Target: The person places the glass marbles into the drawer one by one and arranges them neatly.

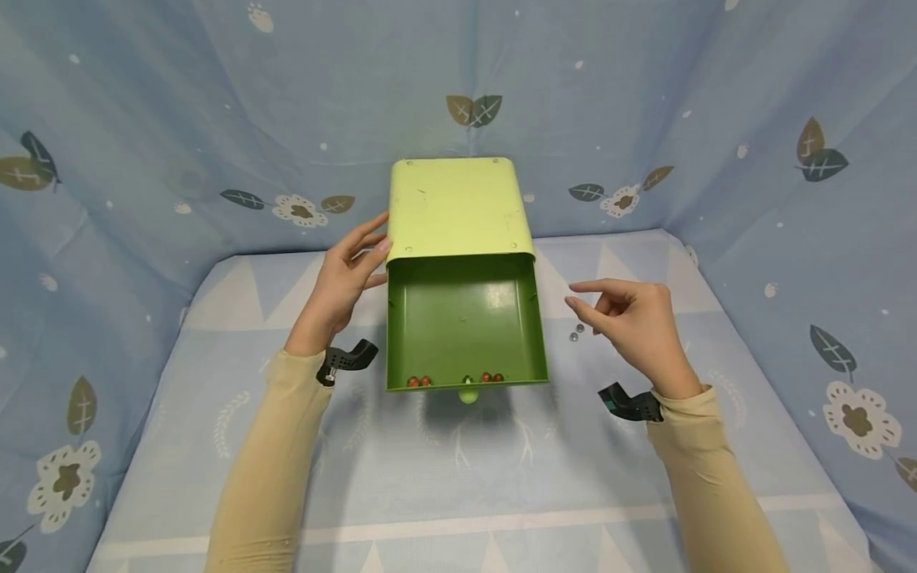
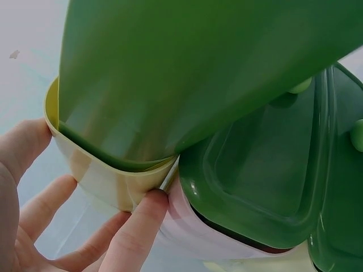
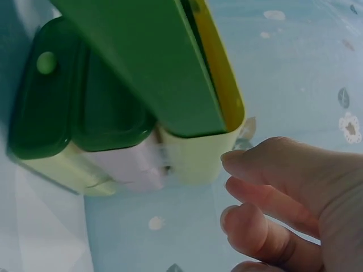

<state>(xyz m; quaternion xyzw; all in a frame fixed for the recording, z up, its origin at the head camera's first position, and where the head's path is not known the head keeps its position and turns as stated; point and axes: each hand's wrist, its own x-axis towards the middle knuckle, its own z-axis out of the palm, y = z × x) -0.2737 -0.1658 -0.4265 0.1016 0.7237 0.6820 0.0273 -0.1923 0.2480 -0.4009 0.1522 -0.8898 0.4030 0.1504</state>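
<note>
A small chest of drawers (image 1: 458,203) with a pale yellow-green top stands at the back of the table. Its dark green top drawer (image 1: 466,318) is pulled far out. Several small red balls (image 1: 426,381) lie along the drawer's front wall. My left hand (image 1: 340,278) rests its spread fingertips against the chest's left side, the thumb near the top front corner. To the right of the drawer, my right hand (image 1: 637,326) hovers with thumb and index finger apart and nothing visible between them. Two small grey balls (image 1: 574,337) lie beneath it.
Two lower green drawer fronts (image 2: 261,175) are closed below the pulled-out one, each with a round light green knob (image 3: 46,63). A patterned cloth covers the table (image 1: 458,469). Blue curtains (image 1: 322,95) with leaf prints surround it at the back and sides.
</note>
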